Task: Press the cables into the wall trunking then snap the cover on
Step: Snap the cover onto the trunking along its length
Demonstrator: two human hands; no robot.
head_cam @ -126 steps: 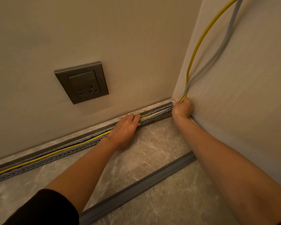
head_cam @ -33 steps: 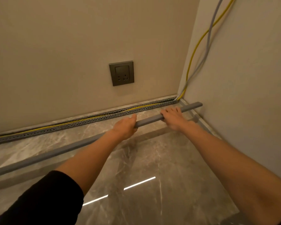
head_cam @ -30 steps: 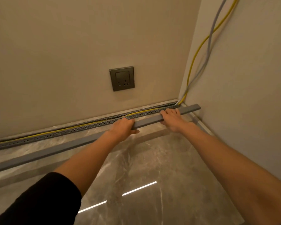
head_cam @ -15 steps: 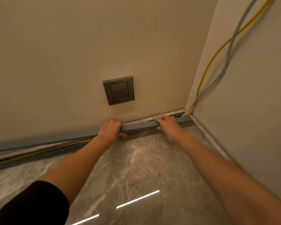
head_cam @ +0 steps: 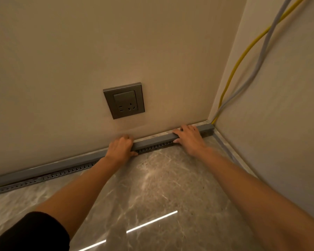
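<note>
A long grey cover strip [head_cam: 153,141] lies along the top of the slotted grey trunking [head_cam: 62,173] at the foot of the back wall. Its right end reaches the corner. My left hand [head_cam: 121,147] curls over the cover near its middle. My right hand [head_cam: 188,137] lies flat on the cover closer to the corner, fingers spread over its top. A yellow cable [head_cam: 237,64] and a grey cable [head_cam: 261,57] run down the right wall and vanish into the trunking at the corner [head_cam: 214,121]. Inside the trunking the cables are hidden by the cover.
A grey wall socket [head_cam: 124,100] sits on the back wall above my left hand. The polished marble floor [head_cam: 161,187] stretches toward me, with a bright light reflection [head_cam: 150,221]. The right wall meets the floor along a narrow skirting [head_cam: 228,151].
The cover has gone from the floor onto the trunking, carried by both hands. It now hides the yellow cable along the run, and my head has come closer to the wall.
</note>
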